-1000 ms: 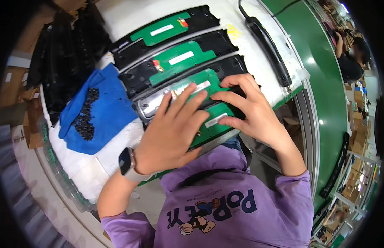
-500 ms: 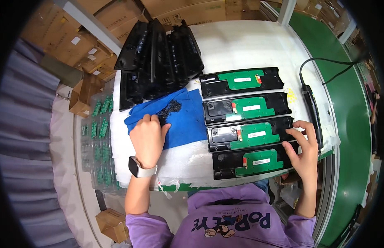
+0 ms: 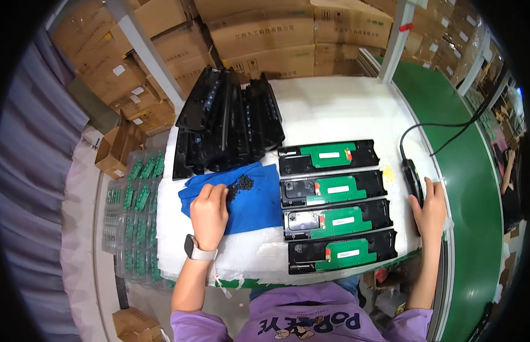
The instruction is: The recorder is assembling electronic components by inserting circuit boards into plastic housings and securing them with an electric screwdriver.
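My left hand (image 3: pixel 209 214) rests on a blue cloth (image 3: pixel 259 208), fingers curled at the edge of a small pile of black screws (image 3: pixel 240 183); whether it holds any is hidden. Right of the cloth lie several black housings in a column, each with a green circuit board: the top one (image 3: pixel 327 157), the third (image 3: pixel 336 219) and the bottom one (image 3: pixel 342 253) among them. My right hand (image 3: pixel 430 208) is closed around the lower end of a black electric screwdriver (image 3: pixel 412 174) lying at the table's right edge, its cable (image 3: pixel 441 128) running up and right.
A stack of bare black housings (image 3: pixel 228 122) stands behind the cloth. Clear trays of green boards (image 3: pixel 133 222) sit left of the white table (image 3: pixel 333 111). Cardboard boxes (image 3: pixel 259 34) line the back. A green conveyor belt (image 3: pixel 476 188) runs along the right.
My right hand left the bottom housing and moved right onto the screwdriver. My left hand stayed on the blue cloth by the screws. The view has tilted up slightly.
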A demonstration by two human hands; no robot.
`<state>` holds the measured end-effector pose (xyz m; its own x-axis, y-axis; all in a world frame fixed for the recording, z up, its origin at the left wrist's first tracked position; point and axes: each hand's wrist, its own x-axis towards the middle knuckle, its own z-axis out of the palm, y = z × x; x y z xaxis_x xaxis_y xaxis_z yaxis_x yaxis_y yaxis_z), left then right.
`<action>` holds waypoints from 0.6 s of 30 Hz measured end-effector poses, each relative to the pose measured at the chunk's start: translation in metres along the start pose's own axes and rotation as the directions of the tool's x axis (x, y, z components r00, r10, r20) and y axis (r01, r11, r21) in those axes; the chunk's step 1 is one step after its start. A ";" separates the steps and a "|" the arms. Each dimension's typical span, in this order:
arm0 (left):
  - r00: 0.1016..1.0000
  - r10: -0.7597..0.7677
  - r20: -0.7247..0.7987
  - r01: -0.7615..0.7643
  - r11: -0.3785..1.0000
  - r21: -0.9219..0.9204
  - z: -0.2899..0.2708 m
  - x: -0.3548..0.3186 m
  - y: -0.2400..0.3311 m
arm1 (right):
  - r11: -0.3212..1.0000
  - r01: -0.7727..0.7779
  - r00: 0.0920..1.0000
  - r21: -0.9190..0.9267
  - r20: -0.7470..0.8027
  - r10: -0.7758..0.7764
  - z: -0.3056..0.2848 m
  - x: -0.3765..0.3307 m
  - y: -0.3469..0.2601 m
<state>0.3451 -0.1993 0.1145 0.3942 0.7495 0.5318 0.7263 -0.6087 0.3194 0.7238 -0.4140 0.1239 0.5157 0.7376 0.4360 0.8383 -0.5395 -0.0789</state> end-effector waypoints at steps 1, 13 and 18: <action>0.999 -0.049 0.016 0.051 0.975 -0.218 0.001 0.001 0.000 | 0.992 -0.093 0.991 -0.084 0.092 0.101 0.009 0.004 0.007; 0.606 -0.030 0.795 0.721 -0.403 -0.564 0.031 0.019 0.024 | 0.747 -0.306 0.952 0.590 0.210 0.224 -0.001 0.041 0.025; 0.595 0.176 0.784 0.787 -0.326 -0.524 0.058 0.040 0.061 | -0.475 -0.246 0.968 0.845 0.240 -0.076 -0.043 0.088 -0.058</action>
<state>0.4375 -0.1917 0.1097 0.8037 0.5434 -0.2424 -0.2221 0.6519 0.7251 0.7129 -0.3354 0.2057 0.4779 0.8522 0.2131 -0.3754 0.4175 -0.8275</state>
